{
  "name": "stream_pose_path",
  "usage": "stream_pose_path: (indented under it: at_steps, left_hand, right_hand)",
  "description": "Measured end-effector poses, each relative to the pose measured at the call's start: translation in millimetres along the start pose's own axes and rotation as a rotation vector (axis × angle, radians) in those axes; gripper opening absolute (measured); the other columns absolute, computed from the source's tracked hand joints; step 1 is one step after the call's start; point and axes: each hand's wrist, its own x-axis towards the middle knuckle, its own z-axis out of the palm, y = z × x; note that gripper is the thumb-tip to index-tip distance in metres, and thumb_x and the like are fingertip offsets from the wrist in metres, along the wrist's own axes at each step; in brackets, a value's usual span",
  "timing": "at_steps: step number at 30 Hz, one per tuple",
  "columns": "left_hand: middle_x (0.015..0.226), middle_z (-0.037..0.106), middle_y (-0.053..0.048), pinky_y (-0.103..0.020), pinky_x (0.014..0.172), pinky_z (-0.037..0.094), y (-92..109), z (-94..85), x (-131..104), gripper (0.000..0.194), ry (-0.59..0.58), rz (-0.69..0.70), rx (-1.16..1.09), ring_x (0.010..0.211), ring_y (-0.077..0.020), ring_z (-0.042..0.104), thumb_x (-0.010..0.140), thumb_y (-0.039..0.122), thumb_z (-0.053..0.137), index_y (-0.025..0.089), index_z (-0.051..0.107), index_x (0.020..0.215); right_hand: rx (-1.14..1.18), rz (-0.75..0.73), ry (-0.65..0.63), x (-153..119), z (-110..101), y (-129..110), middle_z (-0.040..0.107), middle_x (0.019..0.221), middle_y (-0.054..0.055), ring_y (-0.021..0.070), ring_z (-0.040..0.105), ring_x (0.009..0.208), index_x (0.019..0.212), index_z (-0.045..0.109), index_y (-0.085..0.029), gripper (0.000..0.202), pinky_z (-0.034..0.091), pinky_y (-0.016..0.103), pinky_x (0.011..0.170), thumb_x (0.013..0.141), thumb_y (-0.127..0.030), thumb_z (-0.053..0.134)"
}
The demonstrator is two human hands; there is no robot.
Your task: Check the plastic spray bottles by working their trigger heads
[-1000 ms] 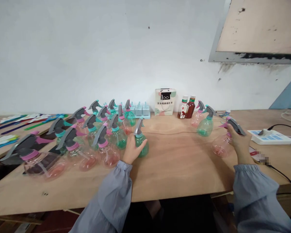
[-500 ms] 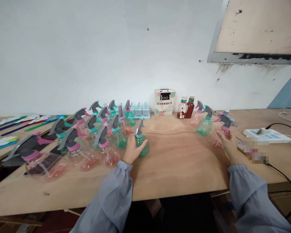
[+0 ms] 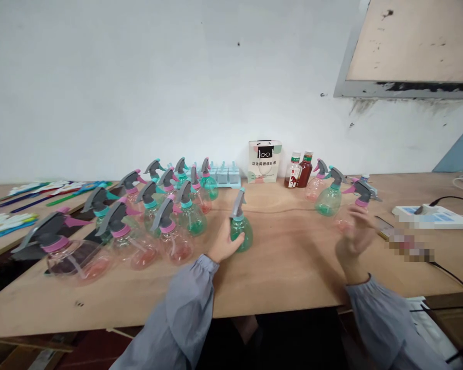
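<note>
My left hand (image 3: pixel 227 241) is wrapped round the green spray bottle (image 3: pixel 246 232), thumb across its front; the bottle's grey trigger head points up. On the right, my right hand (image 3: pixel 355 236) is blurred, its fingers raised in front of a pink spray bottle (image 3: pixel 343 218) that they partly hide. The fingers look spread and hold nothing that I can see. Just behind stand another green spray bottle (image 3: pixel 327 200) and a pink one (image 3: pixel 314 189). To the left of my left hand, several pink and green spray bottles (image 3: pixel 177 246) stand close together.
A paper bag (image 3: pixel 264 162) and two drink bottles (image 3: pixel 299 170) stand by the wall. A light blue mold tray (image 3: pixel 231 180) sits behind the left bottles. A power strip (image 3: pixel 434 217), a phone (image 3: pixel 386 227) and cables lie right. Brushes (image 3: pixel 50 192) lie far left.
My left hand has moved right with the green spray bottle, away from the left group. My right hand has let go of the pink spray bottle and drawn back toward the left.
</note>
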Motion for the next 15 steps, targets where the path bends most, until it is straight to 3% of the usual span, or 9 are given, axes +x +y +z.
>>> stream_pose_path:
  at_steps: [2,6,8,11,13,15]
  left_hand:
    - [0.133,0.056,-0.017,-0.049,0.113,0.041,9.6,10.8,-1.0,0.066,-0.076,0.054,-0.003,0.13,-0.0302,0.053,0.083,0.034,0.064,0.017,0.039,0.142]
    - [0.139,0.052,-0.018,-0.051,0.115,0.04,27.1,22.4,-1.6,0.078,-0.192,0.102,0.027,0.134,-0.031,0.05,0.083,0.042,0.067,0.019,0.032,0.149]
    - [0.144,0.049,-0.019,-0.053,0.115,0.041,31.9,22.4,-1.6,0.094,-0.251,0.096,0.073,0.136,-0.0341,0.048,0.078,0.051,0.073,0.02,0.027,0.154]
    - [0.149,0.048,-0.017,-0.054,0.115,0.04,35.0,18.5,-2.5,0.104,-0.301,0.098,0.177,0.138,-0.0361,0.047,0.073,0.06,0.074,0.026,0.023,0.157]
    - [0.147,0.053,-0.012,-0.051,0.114,0.042,34.1,12.2,-4.3,0.084,-0.258,0.131,0.22,0.136,-0.0328,0.051,0.08,0.058,0.066,0.031,0.033,0.153]
    - [0.132,0.063,-0.009,-0.049,0.108,0.047,29.7,-0.8,-7.1,0.056,-0.117,0.204,0.271,0.124,-0.0298,0.06,0.086,0.051,0.058,0.032,0.051,0.139]
  right_hand:
    - [0.109,0.018,-0.36,-17.9,29.8,-37.0,0.057,0.125,0.012,0.0311,0.054,0.125,0.117,0.055,-0.025,0.036,0.037,0.06,0.112,0.089,-0.048,0.058]
    - [0.387,0.21,-0.743,-39.2,91.3,-77.6,0.046,0.148,0.013,0.0298,0.045,0.14,0.14,0.04,-0.028,0.074,0.038,0.053,0.116,0.078,-0.051,0.074]
    - [0.476,0.256,-0.814,-42.0,112.9,-83.9,0.045,0.15,0.013,0.0297,0.044,0.141,0.14,0.04,-0.028,0.076,0.037,0.052,0.118,0.076,-0.049,0.075]
    - [0.515,0.304,-0.821,-40.6,128.4,-89.1,0.058,0.136,0.01,0.0264,0.055,0.129,0.131,0.048,-0.027,0.055,0.044,0.047,0.112,0.082,-0.042,0.066]
    - [0.499,0.323,-0.806,-37.7,130.3,-93.4,0.064,0.12,0.006,0.0231,0.062,0.11,0.122,0.053,-0.027,0.043,0.051,0.042,0.1,0.081,-0.032,0.06]
    - [0.496,0.323,-0.802,-34.1,129.7,-97.9,0.066,0.106,0.003,0.0199,0.062,0.093,0.113,0.056,-0.028,0.036,0.054,0.037,0.089,0.077,-0.023,0.056]
